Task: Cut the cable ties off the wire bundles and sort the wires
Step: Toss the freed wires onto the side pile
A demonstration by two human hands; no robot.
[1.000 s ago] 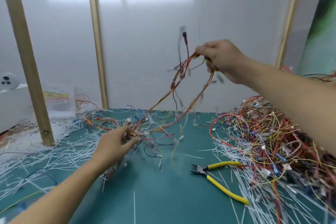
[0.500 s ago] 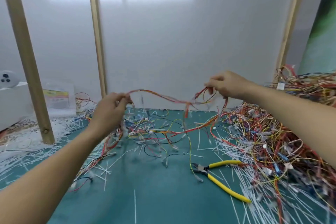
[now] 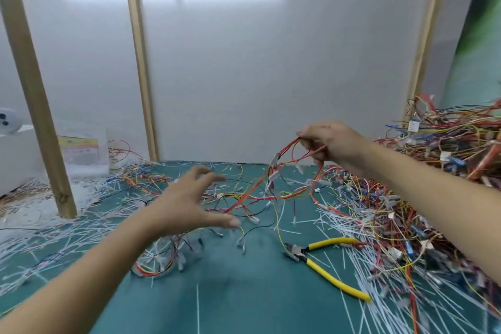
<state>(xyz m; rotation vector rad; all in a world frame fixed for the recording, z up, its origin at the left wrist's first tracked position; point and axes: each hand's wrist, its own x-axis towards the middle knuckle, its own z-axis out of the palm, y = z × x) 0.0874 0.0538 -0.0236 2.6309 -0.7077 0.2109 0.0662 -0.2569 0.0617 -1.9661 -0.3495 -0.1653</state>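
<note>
My right hand is raised above the green mat and pinches the upper end of several red and orange wires, which slope down and left to the tangle in the middle. My left hand hovers over that loose tangle with fingers spread and holds nothing. Yellow-handled cutters lie on the mat to the right of centre, with no hand on them. A large heap of coloured wire bundles fills the right side under my right forearm.
Cut white cable ties litter the green mat, thickest at the left and lower right. Wooden posts stand at the left and back. A white box and a clear packet sit at far left.
My left hand has let go of the wires and dropped towards the mat with its fingers spread. My right hand still holds the red wires and has moved slightly down and right.
</note>
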